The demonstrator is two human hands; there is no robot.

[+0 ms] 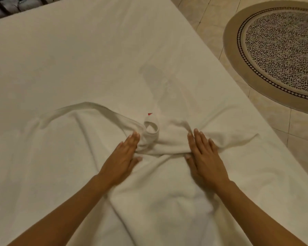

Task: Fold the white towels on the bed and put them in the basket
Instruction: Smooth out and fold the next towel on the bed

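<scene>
Both of my hands lie flat on the white towel (164, 192), fingers straight and together, so neither grip closes on anything. My left hand (124, 157) presses the cloth just beside a small curled-up loop of towel edge (151, 128), its thumb spread toward the middle. My right hand (203, 155) presses down on the other side, with a bunched ridge of towel running between the two hands. That towel is spread rumpled over the bed (78, 59), reaching from my forearms out to a raised fold on my left. A tiny red tag (150, 113) shows just beyond the loop. Off the bed's right side, a round patterned rug (281, 55) lies on the tiled floor (212, 32).
</scene>
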